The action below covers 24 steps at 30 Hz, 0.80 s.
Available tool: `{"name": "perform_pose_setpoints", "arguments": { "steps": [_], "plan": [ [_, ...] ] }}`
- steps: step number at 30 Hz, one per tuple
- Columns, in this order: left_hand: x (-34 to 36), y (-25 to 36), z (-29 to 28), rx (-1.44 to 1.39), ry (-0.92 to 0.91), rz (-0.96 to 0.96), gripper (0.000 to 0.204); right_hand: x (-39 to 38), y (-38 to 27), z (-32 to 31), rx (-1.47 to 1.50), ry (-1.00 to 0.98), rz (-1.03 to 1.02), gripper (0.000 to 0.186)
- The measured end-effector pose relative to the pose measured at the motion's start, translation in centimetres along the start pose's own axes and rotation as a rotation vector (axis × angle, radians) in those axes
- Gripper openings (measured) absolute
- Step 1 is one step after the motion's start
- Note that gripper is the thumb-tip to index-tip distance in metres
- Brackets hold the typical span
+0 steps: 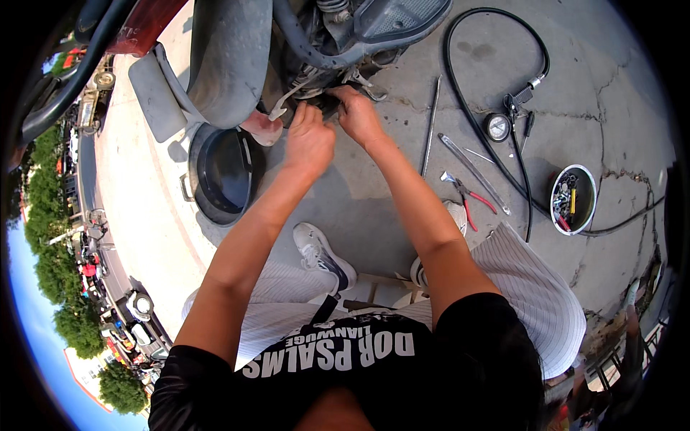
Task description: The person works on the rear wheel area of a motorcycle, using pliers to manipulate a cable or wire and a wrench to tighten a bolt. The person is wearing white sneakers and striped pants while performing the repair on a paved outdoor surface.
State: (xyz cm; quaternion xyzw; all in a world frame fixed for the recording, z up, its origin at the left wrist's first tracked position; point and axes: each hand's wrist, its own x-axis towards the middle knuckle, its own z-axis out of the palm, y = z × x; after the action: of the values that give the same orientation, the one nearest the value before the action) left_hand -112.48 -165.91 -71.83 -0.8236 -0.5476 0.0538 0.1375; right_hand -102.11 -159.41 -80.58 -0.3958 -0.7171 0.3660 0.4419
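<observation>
The underside of a scooter fills the top centre, with a grey mudguard at its left and a reddish-pink part below that. My left hand has curled fingers reaching up to the dark mechanism beside a pale metal lever; its fingertips are against the scooter and what they grip is hidden. My right hand is just to the right, fingers bent and thumb pointing into the same dark spot; whatever it holds there cannot be made out.
A black basin sits at left. At right lie a rod, a long metal bar, red-handled pliers, a gauge on a black hose and a bowl of small parts. My shoes are below. Vehicles stand far left.
</observation>
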Motion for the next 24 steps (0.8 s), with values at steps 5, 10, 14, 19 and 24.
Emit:
{"name": "perform_pose_setpoints", "arguments": {
  "steps": [5,10,14,19,24],
  "plan": [
    [0.1,-0.4,-0.2,-0.047,0.015,0.021,0.013,0.1,-0.2,0.7,-0.388,0.067,-0.230,0.021],
    [0.1,-0.5,-0.3,-0.048,0.045,0.019,0.012,1.4,0.6,1.4,-0.478,-0.058,-0.281,0.008],
    [-0.3,-1.0,-0.6,-0.055,-0.014,0.044,0.012,1.0,1.1,1.3,-0.651,-0.249,-0.211,0.010],
    [0.2,-1.2,-0.3,-0.059,-0.022,0.074,0.010,3.8,3.6,3.9,-0.734,-0.587,0.136,0.014],
    [0.0,-1.1,-0.1,0.000,-0.048,0.060,0.013,3.0,3.8,3.0,-0.684,-0.425,-0.026,0.017]
  ]
}}
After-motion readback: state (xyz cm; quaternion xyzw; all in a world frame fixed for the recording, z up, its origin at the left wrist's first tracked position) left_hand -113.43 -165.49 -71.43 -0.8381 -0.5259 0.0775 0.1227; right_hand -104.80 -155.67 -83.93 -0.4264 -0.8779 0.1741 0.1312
